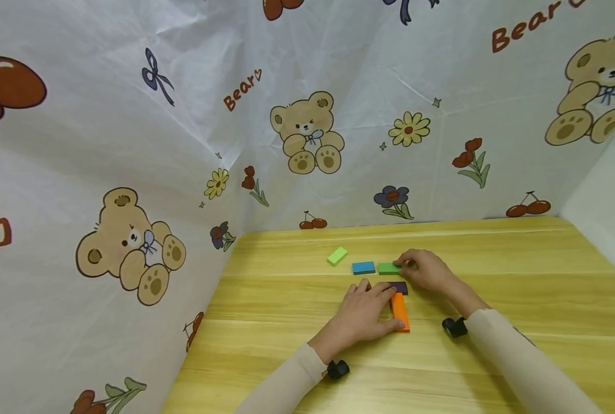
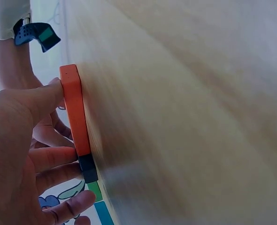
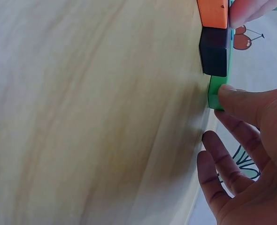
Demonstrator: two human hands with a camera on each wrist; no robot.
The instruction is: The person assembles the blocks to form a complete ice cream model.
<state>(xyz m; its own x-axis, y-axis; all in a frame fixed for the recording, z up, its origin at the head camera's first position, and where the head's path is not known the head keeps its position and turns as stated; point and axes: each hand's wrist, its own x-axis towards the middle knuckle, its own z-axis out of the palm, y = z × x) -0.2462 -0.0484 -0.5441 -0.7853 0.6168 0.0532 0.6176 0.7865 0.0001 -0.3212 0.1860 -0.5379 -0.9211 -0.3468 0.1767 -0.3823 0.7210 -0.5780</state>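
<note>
My left hand (image 1: pixel 360 315) rests over an orange block (image 1: pixel 400 311). Its thumb touches the block's near end, and its index finger reaches the far end, where a dark block (image 1: pixel 401 287) lies crosswise. In the left wrist view those fingers are fairly straight on the orange block (image 2: pixel 75 110) and dark block (image 2: pixel 87 168). With thumb and index finger, my right hand (image 1: pixel 427 272) pinches the right end of a green block (image 1: pixel 387 268), just beyond the dark one. The right wrist view shows the thumb on the green block (image 3: pixel 215 93), its other fingers loosely curled.
Left of the green block lies a blue block (image 1: pixel 363 268), with a small gap between them. A light green block (image 1: pixel 337 256) sits tilted farther left. Behind the wooden table (image 1: pixel 519 276) hangs a bear-print sheet (image 1: pixel 359 172), which also covers the left side.
</note>
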